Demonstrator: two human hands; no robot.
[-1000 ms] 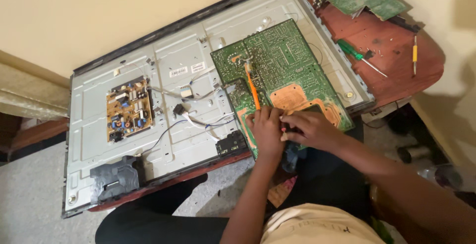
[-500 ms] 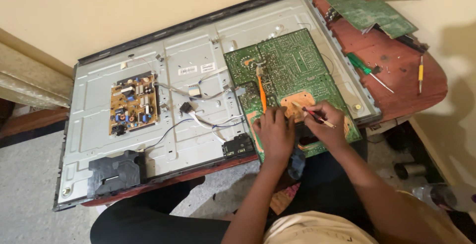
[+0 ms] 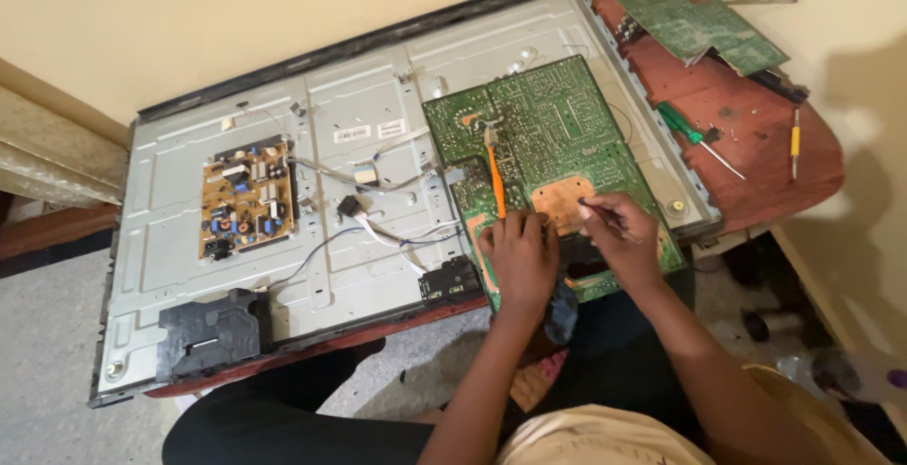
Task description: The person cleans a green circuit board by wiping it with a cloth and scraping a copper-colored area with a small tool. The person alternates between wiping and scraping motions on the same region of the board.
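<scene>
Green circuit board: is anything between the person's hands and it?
Nothing visible. The left hand rests on the green circuit board, holding an orange-handled tool. The right hand holds a thin tool whose tip meets the board's bare copper patch.

Two small white rectangular labels [image 3: 352, 133] sit side by side near the far edge of the grey metal back panel [image 3: 170, 238]. A third, tiny white label [image 3: 230, 123] lies towards the panel's far left corner.

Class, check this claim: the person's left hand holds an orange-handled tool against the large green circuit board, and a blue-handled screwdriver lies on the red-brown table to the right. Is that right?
One detail is wrong: the screwdriver on the red-brown table has a green handle, not blue, as the head view shows. The rest stands: the left hand holds the orange-handled tool against the large green circuit board.
</scene>
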